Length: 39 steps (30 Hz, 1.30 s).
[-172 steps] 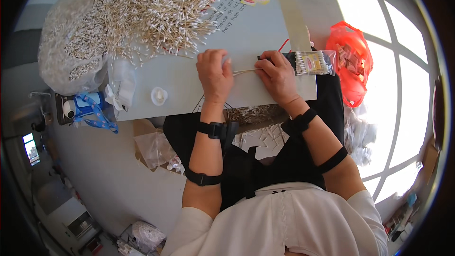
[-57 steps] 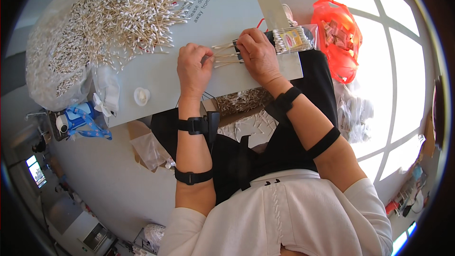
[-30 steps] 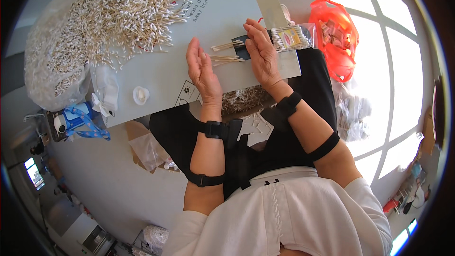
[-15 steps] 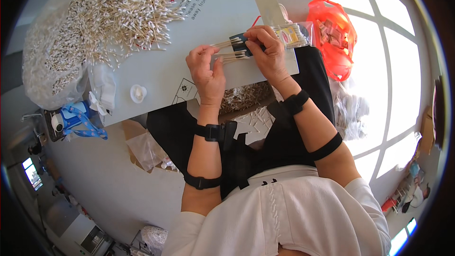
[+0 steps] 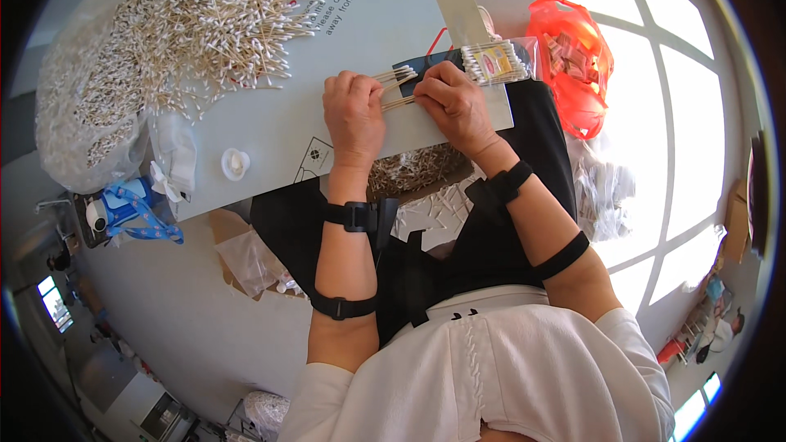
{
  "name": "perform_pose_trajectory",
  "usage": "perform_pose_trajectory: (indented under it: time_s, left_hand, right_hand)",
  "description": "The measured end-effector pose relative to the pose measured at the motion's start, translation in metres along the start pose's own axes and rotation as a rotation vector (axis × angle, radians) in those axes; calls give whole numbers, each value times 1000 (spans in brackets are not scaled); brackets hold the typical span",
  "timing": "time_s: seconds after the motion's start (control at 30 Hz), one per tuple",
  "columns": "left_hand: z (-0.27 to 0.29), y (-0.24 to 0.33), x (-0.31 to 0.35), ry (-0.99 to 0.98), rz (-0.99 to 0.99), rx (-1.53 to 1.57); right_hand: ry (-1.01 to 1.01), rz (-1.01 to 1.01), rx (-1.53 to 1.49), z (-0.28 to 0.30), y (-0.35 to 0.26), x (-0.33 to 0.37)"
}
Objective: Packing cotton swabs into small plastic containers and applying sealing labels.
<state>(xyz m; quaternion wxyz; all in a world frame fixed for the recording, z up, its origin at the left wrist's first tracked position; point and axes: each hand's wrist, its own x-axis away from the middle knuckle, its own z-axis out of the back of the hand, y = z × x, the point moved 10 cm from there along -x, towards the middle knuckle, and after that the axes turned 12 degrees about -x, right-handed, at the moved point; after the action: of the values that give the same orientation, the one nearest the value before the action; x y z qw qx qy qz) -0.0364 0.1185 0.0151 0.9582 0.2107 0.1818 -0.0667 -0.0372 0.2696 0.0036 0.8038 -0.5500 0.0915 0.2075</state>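
Your right hand (image 5: 456,102) has come down toward you since half a second ago, leaving more of the dark pad (image 5: 420,64) uncovered, and your left hand (image 5: 354,110) has curled in more tightly. Right thumb and fingertips are drawn together on the right ends of the lower swabs (image 5: 399,103), with almost no gap between them. Left fingers are bent well in at the opposite ends, though they hide their own contact, so I can't tell whether you are pinching those sticks or only nudging them. Those swabs lie between your two hands, at the near side of the grey table (image 5: 282,127). Just beyond them, the upper swabs (image 5: 399,74) reach onto the pad, near the clear packet (image 5: 495,63) of swabs with its yellow label. Keep your pinch light, since thin sticks like these would probably roll or cross under pressure. Work both ends at one level, holding the sticks parallel, touch the cotton tips as little as you can, and keep your knuckles off the upper swabs.
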Motion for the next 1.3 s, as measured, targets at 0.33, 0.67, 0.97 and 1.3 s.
perform_pose_trajectory:
  time_s: [0.33, 0.67, 0.97, 1.3]
  left_hand:
    - [0, -3, -5, -10, 11, 10]
    - [4, -17, 0, 28, 72, 135]
    - [11, -10, 4, 28, 86, 37]
    - [2, -9, -3, -65, 16, -35]
  right_hand:
    - [-104, 18, 161, -11, 2, -10]
    - [-129, -22, 143, -9, 6, -17]
    - [-156, -51, 190, -9, 9, -17]
    - [-147, -54, 148, -8, 7, -17]
